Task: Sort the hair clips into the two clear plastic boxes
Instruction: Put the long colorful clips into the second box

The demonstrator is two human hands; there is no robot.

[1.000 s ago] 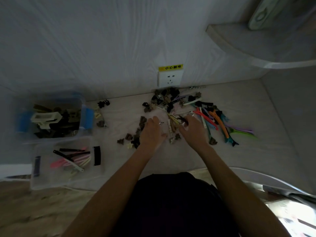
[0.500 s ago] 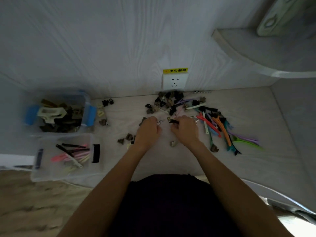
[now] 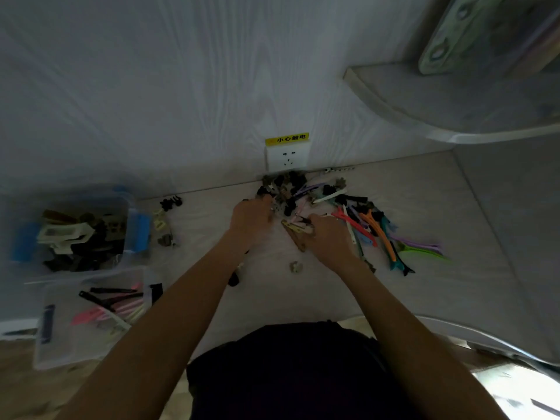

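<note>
Right hand point(image 3: 328, 237) gripping bunched clips point(image 3: 295, 229), left hand point(image 3: 251, 218) grip unclear over pile point(image 3: 288, 186)

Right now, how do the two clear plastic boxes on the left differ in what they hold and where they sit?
The far box holds mostly dark, chunky claw clips plus a cream one; the near box holds long, slim clips in pink, black and pale tones. The far box sits against the wall and looks fuller; the near box sits at the table's front edge, sparsely filled. The far box shows blue latches; the near box shows a dark one. Both are clear, lidless and side by side.
</note>
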